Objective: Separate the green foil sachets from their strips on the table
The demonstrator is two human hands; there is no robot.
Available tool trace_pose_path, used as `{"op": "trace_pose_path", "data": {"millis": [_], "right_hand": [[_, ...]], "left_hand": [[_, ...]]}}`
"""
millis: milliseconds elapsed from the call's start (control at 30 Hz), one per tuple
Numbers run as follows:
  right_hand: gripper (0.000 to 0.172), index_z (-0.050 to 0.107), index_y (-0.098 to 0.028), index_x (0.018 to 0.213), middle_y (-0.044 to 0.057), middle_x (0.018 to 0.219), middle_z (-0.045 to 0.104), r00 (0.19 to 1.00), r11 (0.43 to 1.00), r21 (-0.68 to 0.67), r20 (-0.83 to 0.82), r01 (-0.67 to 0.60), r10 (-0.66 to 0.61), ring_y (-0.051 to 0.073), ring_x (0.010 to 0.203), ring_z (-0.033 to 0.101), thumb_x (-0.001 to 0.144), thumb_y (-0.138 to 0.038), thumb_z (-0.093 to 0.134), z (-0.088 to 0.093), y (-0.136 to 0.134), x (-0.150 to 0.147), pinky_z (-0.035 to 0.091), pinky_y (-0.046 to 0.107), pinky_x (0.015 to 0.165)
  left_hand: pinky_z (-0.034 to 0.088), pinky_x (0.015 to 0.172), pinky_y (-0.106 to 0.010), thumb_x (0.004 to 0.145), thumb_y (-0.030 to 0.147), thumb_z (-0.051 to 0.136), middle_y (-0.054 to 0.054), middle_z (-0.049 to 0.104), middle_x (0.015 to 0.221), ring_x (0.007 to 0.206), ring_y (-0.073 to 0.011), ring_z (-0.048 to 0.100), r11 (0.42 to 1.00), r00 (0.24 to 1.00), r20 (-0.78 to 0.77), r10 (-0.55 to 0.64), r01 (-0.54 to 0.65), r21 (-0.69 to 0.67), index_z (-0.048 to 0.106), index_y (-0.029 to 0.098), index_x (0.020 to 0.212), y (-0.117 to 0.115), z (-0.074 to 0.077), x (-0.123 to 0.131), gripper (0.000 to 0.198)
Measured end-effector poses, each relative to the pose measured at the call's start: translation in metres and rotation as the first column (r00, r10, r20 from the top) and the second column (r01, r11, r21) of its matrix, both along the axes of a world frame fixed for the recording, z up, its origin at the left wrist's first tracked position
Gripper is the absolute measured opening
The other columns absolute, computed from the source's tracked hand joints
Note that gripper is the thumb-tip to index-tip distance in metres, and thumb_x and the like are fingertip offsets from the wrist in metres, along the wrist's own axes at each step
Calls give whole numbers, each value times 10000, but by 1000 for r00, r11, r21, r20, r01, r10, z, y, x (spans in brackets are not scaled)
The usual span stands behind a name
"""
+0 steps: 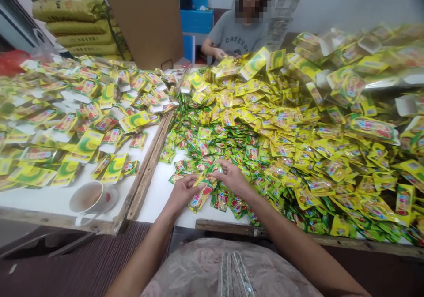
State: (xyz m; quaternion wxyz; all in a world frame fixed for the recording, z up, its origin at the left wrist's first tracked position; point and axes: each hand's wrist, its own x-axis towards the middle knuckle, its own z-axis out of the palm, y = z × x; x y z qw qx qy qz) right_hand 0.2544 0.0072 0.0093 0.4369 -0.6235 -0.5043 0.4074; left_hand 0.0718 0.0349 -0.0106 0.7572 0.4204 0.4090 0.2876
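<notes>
Near the table's front edge, my left hand [182, 194] is closed on the left side of a yellow packet [200, 194] with red fruit print. My right hand [232, 178] is just right of it, fingers pinched on a small green sachet [213, 170] at the packet's upper end. Whether the sachet is partly inside the packet cannot be made out. Green sachets [218, 200] lie under and beside my hands on the white tabletop [152, 200]. A large heap of yellow sachets [291, 129] rises behind and to the right.
Yellow-green boxes [86, 144] cover the left table, with a cup [86, 197] on a saucer near its front edge. A wooden rail [149, 169] divides the tables. More boxes [374, 129] top the right heap. A person [238, 34] sits across; stacked sacks [79, 28] stand back left.
</notes>
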Motion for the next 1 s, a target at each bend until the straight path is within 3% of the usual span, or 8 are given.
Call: {"op": "trace_pose_path", "data": {"millis": [100,233,433,600,833,1000], "right_hand": [[260,606,-183,727,-48,549,452,970,1000,4,245,-4,3,116,532,410,708,-439,641,1,-3,-3,326,238,514],[190,635,-184,773,6,671,589,908,994,101,419,-46,-1,147,627,501,756,-372,621,3,-7,-6,378,264,603],[272,632,-174,988,51,877,667,971,998,12,231,-69,64,172,743,598,763,-323,599,5,-14,-3,455,286,675],[157,656,-184,810,29,758,652,939,1000,16,342,18,-22,190,731,593,698,-293,655,10,-20,0,446,309,689],[147,657,-185,738,33,765,621,961,997,56,269,43,-57,182,795,573,723,-331,657,6,-31,-4,440,304,737],[203,705,-199,771,55,922,617,972,1000,-8,235,-18,19,191,891,561,731,-392,658,1,-40,-9,418,323,817]], "left_hand": [[468,611,-222,565,258,802,-4,696,669,610,-131,635,997,999,14,-44,43,58,635,138,914,-3,-1,0,405],[464,610,-228,540,264,814,-3,688,656,617,-138,630,998,1000,-8,-18,18,60,646,134,899,-5,-4,2,417],[483,656,-263,530,280,817,-14,697,679,623,-148,635,1000,1000,28,-15,15,10,653,131,914,-1,0,7,444],[472,657,-246,544,303,810,-12,699,707,656,-143,633,999,1000,29,0,-1,53,663,142,881,-1,1,9,401],[455,616,-241,574,383,786,-12,676,647,596,-131,605,998,999,13,-46,45,35,670,129,854,-4,1,9,395],[466,625,-255,569,403,783,-25,686,666,603,-144,615,999,999,28,-33,33,0,672,132,857,-6,-1,11,411]]}}
